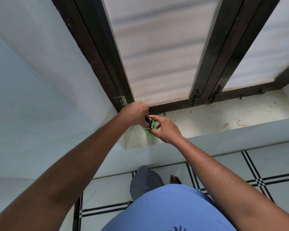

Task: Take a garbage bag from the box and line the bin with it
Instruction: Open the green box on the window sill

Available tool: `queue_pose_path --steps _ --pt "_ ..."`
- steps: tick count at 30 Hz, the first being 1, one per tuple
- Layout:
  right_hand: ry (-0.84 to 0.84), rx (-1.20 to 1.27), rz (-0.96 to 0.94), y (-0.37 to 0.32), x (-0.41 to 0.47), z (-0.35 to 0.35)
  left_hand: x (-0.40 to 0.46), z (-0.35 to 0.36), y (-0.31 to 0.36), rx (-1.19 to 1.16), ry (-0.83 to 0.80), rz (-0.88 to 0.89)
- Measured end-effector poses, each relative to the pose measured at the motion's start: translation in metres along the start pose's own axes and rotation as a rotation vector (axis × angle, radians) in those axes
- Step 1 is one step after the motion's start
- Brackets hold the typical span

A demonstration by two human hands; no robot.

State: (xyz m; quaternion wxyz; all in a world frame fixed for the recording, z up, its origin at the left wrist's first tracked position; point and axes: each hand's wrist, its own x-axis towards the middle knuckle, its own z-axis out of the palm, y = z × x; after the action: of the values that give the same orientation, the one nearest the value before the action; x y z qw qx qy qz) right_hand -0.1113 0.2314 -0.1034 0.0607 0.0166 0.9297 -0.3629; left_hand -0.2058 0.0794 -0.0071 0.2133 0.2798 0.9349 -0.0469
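Both my arms reach up to a white window sill (207, 119). My left hand (137, 114) grips a dark roll of garbage bags (149, 120), most of it hidden by my fingers. My right hand (165, 129) holds a small green box (150, 132), its fingers pinched around the box's top right beside the roll. Down on the floor, the grey bin (145, 182) with its lid on stands against the wall below the sill, partly hidden by my blue shirt.
A dark-framed window (158, 55) with frosted panes rises behind the sill. White walls close in on the left. The floor (274, 164) is white tile with black stripes. A bare foot (175, 179) stands to the right of the bin.
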Motion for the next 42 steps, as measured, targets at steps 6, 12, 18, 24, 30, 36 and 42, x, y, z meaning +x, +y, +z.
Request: queue_pose_path --steps 6,12,18,24,30,36,42 --pt "0.014 -0.009 0.006 0.000 0.004 0.000 -0.001 0.014 0.004 0.149 -0.023 0.015" --pt "-0.034 -0.008 -0.010 0.002 0.009 -0.004 0.012 0.010 -0.017 -0.263 -0.188 -0.101" --pt "-0.052 0.002 -0.009 0.011 0.007 -0.006 0.013 0.002 -0.014 -0.427 -0.232 -0.147" --pt "-0.056 0.008 -0.028 0.007 0.007 -0.006 0.011 0.002 -0.004 -0.354 -0.207 -0.183" --pt "-0.057 0.012 -0.042 0.008 0.008 -0.008 0.011 0.002 0.008 -0.284 -0.135 -0.200" --pt "-0.082 0.046 -0.036 0.015 0.013 -0.011 0.013 0.014 0.012 -0.373 -0.041 -0.222" --pt "-0.099 0.034 -0.030 0.013 0.015 0.004 0.009 0.007 0.007 -0.354 -0.085 -0.281"
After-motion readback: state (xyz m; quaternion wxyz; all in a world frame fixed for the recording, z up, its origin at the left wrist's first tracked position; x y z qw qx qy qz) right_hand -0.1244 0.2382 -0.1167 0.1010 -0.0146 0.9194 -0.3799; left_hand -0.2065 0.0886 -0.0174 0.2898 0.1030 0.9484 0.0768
